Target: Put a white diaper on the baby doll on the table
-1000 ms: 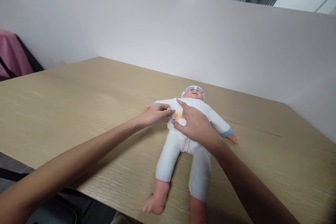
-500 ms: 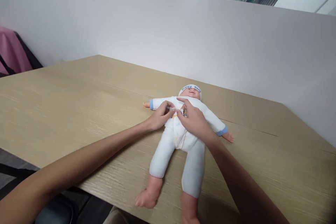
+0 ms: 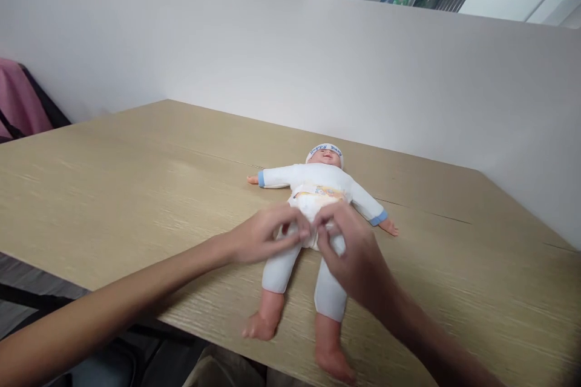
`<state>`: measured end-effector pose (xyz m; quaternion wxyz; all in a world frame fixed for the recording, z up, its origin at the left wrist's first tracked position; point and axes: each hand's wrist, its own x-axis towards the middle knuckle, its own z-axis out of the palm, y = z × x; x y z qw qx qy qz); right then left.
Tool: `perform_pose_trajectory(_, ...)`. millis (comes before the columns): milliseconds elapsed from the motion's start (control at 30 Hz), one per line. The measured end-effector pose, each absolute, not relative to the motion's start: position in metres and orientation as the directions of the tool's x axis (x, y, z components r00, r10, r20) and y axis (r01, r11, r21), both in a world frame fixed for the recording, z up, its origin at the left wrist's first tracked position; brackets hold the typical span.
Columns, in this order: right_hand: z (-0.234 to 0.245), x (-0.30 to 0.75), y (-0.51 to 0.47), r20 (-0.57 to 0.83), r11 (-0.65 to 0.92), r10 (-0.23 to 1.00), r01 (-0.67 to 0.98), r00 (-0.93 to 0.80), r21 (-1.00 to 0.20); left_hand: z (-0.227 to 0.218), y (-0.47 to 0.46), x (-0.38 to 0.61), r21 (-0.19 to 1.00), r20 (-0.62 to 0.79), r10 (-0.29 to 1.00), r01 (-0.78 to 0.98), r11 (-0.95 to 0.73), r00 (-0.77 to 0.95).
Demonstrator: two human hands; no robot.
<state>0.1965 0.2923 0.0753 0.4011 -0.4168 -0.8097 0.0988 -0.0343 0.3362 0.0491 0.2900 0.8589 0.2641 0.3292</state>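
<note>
A baby doll [image 3: 321,174] lies on its back, its feet toward me. It wears a white outfit with blue cuffs and a white headband with blue lettering. Around its waist sits a white diaper [image 3: 313,201] with an orange printed strip along the top. My left hand [image 3: 270,233] hovers over the doll's thigh and crotch, fingers loosely curved, with a gap to the thumb. Close beside it, my right hand [image 3: 351,242] is curled over the other thigh, thumb apart from the fingers. Both hands are slightly blurred; nothing shows in them. They hide part of the diaper's lower front.
The doll rests on a wide wooden table [image 3: 136,175] with a thin seam across it. A white partition [image 3: 281,60] rises behind the table. Pink cloth [image 3: 20,97] hangs over a dark chair at the far left.
Both hands have left the diaper's waist and drawn back toward me, over the thighs. The printed waist strip now shows in full. The view has shifted slightly.
</note>
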Motion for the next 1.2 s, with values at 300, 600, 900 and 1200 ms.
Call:
perform_pose_trajectory(300,0.028,0.238,0.254,0.324,0.503,0.861,0.752,-0.393,-0.425,0.028,0.318,-0.026,0.525,0.259,0.76,0.574,-0.629,0.596)
perform_pose_trajectory(600,0.023,0.22,0.281,0.362,0.364,0.902,0.869,-0.238,-0.335,0.022,0.341,-0.008,0.527,0.271,0.815,0.63,-0.571,0.512)
perform_pose_trajectory(900,0.017,0.22,0.272,0.406,0.37,0.892,0.84,-0.201,-0.396,0.019,0.34,-0.017,0.711,0.38,0.789,0.393,-0.583,0.483)
perform_pose_trajectory(1200,0.022,0.217,0.276,0.295,0.26,0.947,0.848,-0.13,-0.462,0.02,0.343,-0.016,0.674,0.36,0.771,0.425,-0.604,0.525)
